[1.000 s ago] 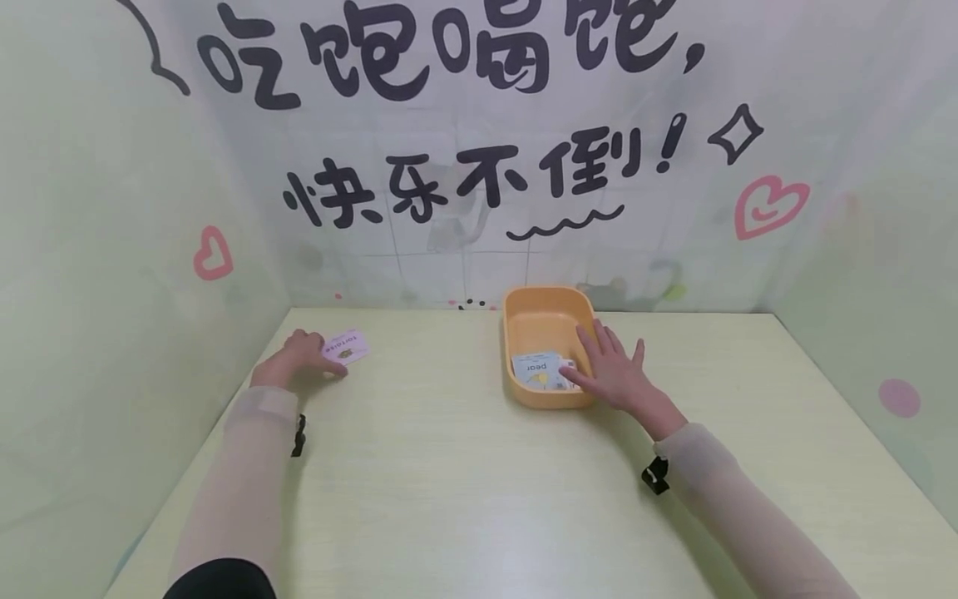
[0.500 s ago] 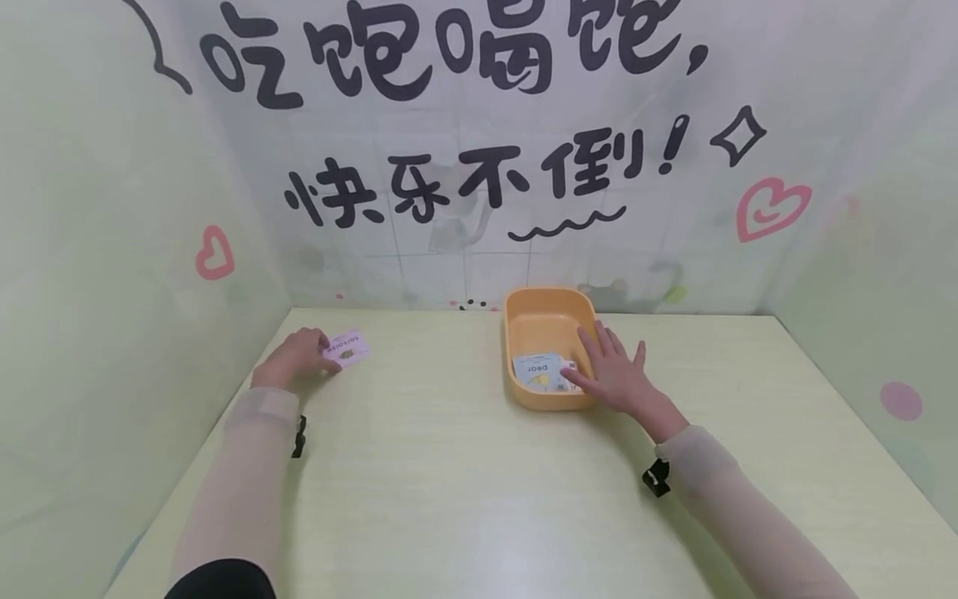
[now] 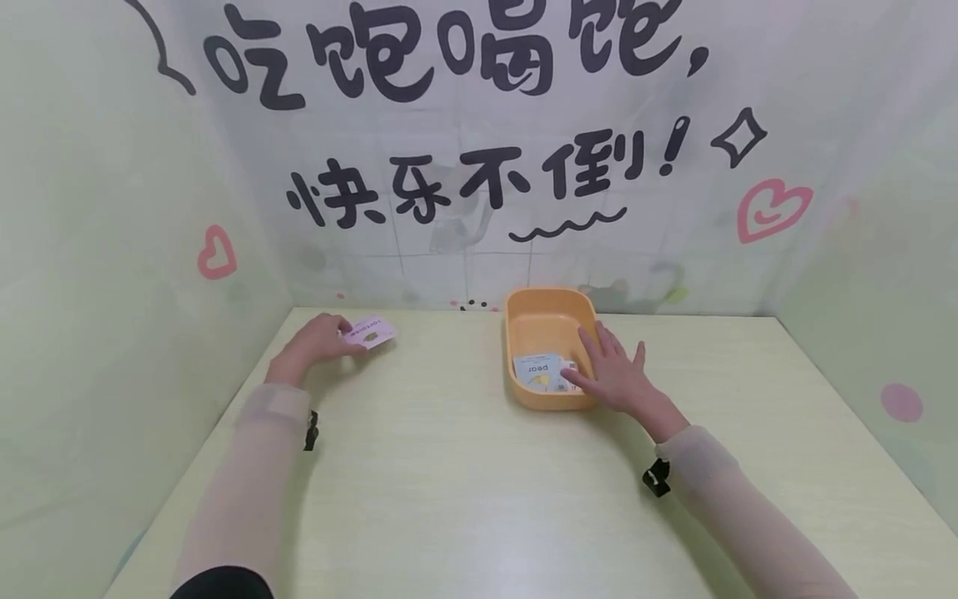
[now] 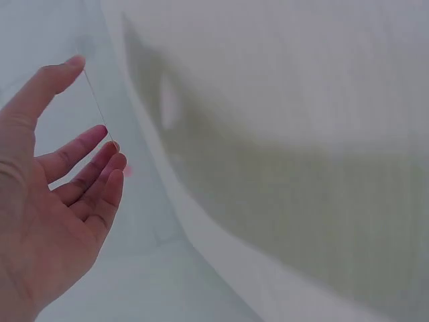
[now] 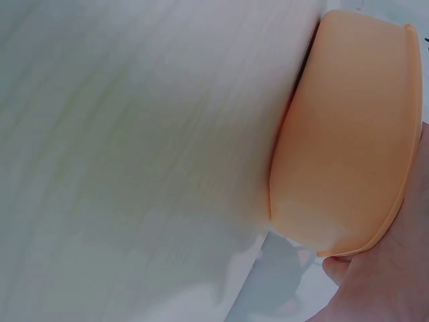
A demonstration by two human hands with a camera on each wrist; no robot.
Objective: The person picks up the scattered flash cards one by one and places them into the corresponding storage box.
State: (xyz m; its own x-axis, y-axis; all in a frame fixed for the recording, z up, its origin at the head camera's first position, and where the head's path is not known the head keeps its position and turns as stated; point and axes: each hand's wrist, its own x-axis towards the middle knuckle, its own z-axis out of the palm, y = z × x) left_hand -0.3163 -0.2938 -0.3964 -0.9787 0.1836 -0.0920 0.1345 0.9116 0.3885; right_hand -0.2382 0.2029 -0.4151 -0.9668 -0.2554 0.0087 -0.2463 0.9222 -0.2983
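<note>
A pink card (image 3: 370, 332) printed "tortoise" with a small picture is pinched between the thumb and fingers of my left hand (image 3: 318, 342), at the back left of the table. In the left wrist view, the card (image 4: 97, 100) appears edge-on as a thin line spanning from thumb to fingertips. My right hand (image 3: 617, 374) rests with spread, fairly straight fingers over the right rim of an orange plastic basket (image 3: 550, 401). Inside the basket's near end lies a light blue "pear" card (image 3: 535, 371), beside another card (image 3: 567, 366) partly hidden by my thumb.
The pale wooden table (image 3: 434, 482) ends at a printed fabric backdrop (image 3: 344, 274) with large black characters. Fabric walls also stand to the left and right. A black strap end hangs at each wrist.
My left fingers have closed on the tortoise card and raised it, moving slightly right and toward the back. My right hand and the basket stay in place.
</note>
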